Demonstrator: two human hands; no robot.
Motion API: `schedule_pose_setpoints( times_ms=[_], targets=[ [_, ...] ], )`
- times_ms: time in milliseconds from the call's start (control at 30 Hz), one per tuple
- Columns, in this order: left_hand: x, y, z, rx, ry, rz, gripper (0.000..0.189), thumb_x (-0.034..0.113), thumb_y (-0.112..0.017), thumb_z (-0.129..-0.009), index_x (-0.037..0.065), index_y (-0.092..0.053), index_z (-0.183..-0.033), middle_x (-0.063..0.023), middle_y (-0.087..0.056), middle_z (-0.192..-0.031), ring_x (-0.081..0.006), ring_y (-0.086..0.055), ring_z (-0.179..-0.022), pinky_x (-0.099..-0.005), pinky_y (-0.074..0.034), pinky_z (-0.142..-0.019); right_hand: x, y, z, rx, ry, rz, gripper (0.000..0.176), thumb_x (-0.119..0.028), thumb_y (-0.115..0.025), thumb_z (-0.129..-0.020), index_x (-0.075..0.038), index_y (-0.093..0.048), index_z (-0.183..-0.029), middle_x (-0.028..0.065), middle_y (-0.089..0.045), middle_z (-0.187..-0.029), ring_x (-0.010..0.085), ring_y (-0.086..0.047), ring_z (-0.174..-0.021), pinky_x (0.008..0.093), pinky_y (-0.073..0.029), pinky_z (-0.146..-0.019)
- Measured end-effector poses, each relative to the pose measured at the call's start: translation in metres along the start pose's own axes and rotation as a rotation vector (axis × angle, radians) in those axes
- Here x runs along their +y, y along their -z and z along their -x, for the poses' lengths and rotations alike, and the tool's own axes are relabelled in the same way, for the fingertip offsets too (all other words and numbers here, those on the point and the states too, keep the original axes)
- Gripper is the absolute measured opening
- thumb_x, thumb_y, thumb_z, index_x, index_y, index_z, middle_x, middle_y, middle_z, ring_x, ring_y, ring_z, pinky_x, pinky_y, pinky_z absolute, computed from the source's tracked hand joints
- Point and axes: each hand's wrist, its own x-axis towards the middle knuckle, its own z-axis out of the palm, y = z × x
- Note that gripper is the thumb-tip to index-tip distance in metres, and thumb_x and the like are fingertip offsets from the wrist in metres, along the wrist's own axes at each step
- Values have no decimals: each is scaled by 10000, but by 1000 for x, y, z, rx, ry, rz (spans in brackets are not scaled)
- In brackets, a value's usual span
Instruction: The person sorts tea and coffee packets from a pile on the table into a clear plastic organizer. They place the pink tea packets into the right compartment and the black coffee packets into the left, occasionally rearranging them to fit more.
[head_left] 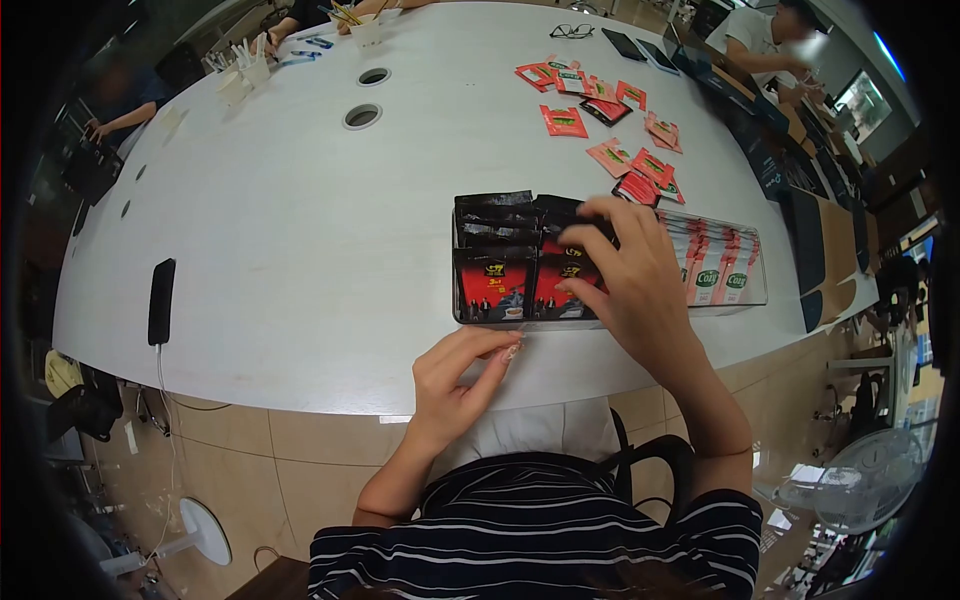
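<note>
A clear plastic box (758, 290) stands near the table's front edge, with rows of black-and-red coffee sachets (494, 285) on its left side. White-and-pink Cozy sachets (708, 280) stand in its right side. My right hand (635, 275) is over the middle of the box, its fingers apart and curved above the coffee sachets; nothing shows between them. At the box's front lower edge, my left hand (455, 380) has thumb and fingertips closed on the rim. The palm side of my right hand is partly hidden.
Loose red and pink tea sachets (565, 121) lie beyond the box. A phone (162, 302) with a cable is at the left; glasses (571, 32) and phones (623, 44) lie at the back. Cardboard boxes (825, 240) line the right edge. Other people sit around the table.
</note>
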Motion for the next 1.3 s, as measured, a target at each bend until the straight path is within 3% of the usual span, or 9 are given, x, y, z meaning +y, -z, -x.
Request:
schedule_pose_setpoints(
  times_ms=[67, 167, 267, 367, 467, 767, 867, 1067, 1300],
  targets=[
    [0, 0, 0, -10, 15, 11, 126, -44, -624, -786, -27, -657, -906, -115, -668, -814, -170, -642, -720, -245, -499, -654, 2, 1, -4, -15, -2, 25, 673, -161, -801, -571, -81, -515, -1175, 123, -469, -1237, 289, -462, -1103, 391, -381, -893],
    [1, 0, 0, -26, 25, 24, 122, -43, -624, -787, -29, -656, -904, -114, -666, -806, -170, -639, -713, -245, -497, -649, 5, -4, -6, -109, -16, 70, 967, -219, -836, -535, -103, -353, -1364, 168, -416, -1304, 311, -412, -1188, 417, -342, -972],
    [1, -1, 0, -34, 23, 31, 122, -43, -625, -785, -30, -655, -903, -114, -664, -797, -172, -635, -706, -245, -494, -645, 10, -12, -7, -196, 3, 138, 1096, -261, -852, -520, -99, -256, -1426, 177, -438, -1256, 307, -427, -1165, 435, -328, -991],
    [0, -1, 0, -38, 18, 30, 122, -45, -625, -785, -30, -654, -903, -114, -662, -787, -173, -631, -700, -244, -491, -642, 13, -13, -12, -247, 26, 161, 1117, -291, -855, -509, -71, -252, -1423, 157, -481, -1157, 296, -469, -1096, 444, -331, -983],
    [0, -1, -1, -46, 19, 31, 122, -47, -624, -784, -31, -654, -901, -114, -661, -783, -174, -628, -697, -244, -490, -637, 11, -20, -15, -235, -57, 175, 1145, -260, -852, -450, -81, -269, -1419, 99, -471, -1070, 267, -462, -1008, 389, -355, -925],
    [0, -2, 0, -56, 28, 9, 116, -44, -617, -792, -35, -654, -902, -121, -664, -810, -173, -632, -717, -243, -498, -635, 19, -18, -11, -162, 42, 87, 1055, -252, -830, -469, -85, -337, -1387, 87, -487, -1037, 267, -469, -955, 377, -368, -894],
    [2, -1, 0, -54, 39, -5, 111, -42, -615, -796, -36, -654, -900, -124, -666, -823, -174, -634, -725, -245, -502, -637, 23, -12, -10, -160, 86, -10, 984, -268, -811, -514, -89, -361, -1371, 91, -498, -1090, 271, -476, -988, 384, -369, -909],
    [2, -3, -1, -38, 61, -18, 107, -40, -614, -800, -39, -653, -900, -130, -667, -842, -174, -641, -735, -243, -508, -636, 26, 0, 5, 73, 93, -36, 723, -279, -762, -625, -92, -495, -1270, 79, -512, -1189, 260, -477, -1098, 385, -379, -935],
    [1, -5, -2, -50, 52, -30, 127, -35, -617, -797, -32, -659, -917, -123, -665, -837, -171, -640, -722, -241, -513, -635, 36, 3, 33, 311, 18, -59, 429, -175, -737, -688, -68, -618, -1086, 66, -601, -1058, 259, -556, -986, 368, -442, -858]
  ],
)
